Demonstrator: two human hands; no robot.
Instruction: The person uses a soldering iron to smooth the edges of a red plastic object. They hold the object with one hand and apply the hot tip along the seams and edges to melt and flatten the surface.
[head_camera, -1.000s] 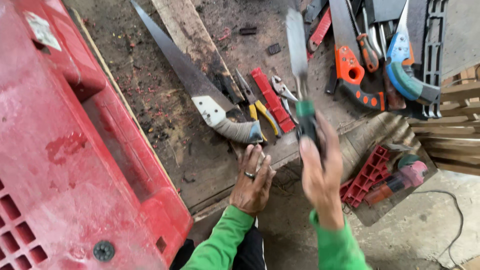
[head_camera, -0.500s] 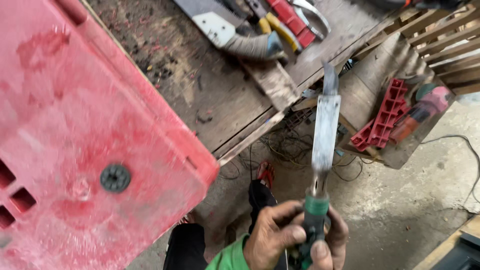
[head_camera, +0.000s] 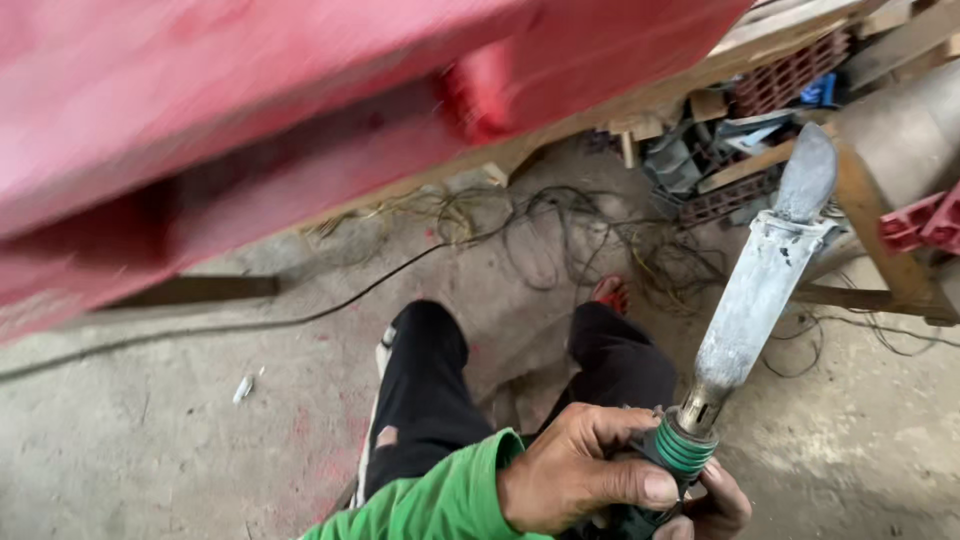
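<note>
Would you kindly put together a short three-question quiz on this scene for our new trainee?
1. True or false: both hands grip the green ribbed handle of the flat grey metal blade tool.
2. Which way does the blade's tip point? A) up and away from the person B) down at the concrete floor C) into the red plastic crate
3. Fill in: the tangled dark cables lie on the ____.

Key:
1. True: the left hand wraps over the handle, and the right hand holds it from beneath.
2. A
3. floor
</note>
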